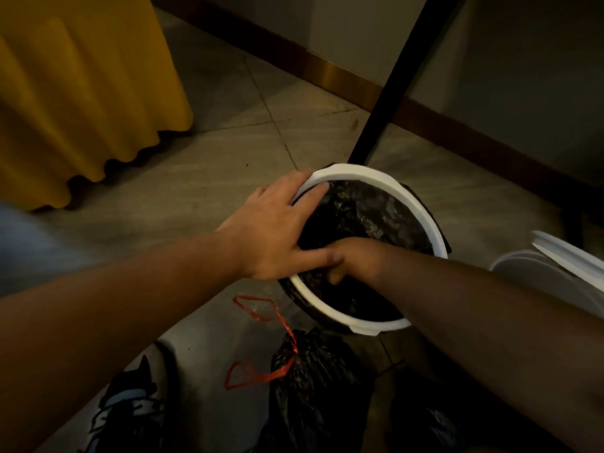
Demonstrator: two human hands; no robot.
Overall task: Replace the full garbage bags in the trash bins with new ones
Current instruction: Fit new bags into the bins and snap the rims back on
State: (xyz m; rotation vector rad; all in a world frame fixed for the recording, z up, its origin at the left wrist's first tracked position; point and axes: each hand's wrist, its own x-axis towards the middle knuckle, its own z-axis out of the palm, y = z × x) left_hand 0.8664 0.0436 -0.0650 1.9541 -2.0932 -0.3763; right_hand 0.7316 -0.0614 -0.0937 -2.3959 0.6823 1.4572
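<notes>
A round trash bin with a white rim stands on the floor, lined with a black garbage bag. My left hand lies over the bin's left rim, fingers spread, fingertips on the ring and the bag's edge. My right hand reaches down inside the bin and presses into the black bag; its fingers are hidden in the plastic. A full black garbage bag, tied with red drawstrings, lies on the floor just in front of the bin.
A black slanted table leg rises right behind the bin. A second white bin with a loose white ring stands at the right. A yellow curtain hangs at the left. My shoe is at the bottom left.
</notes>
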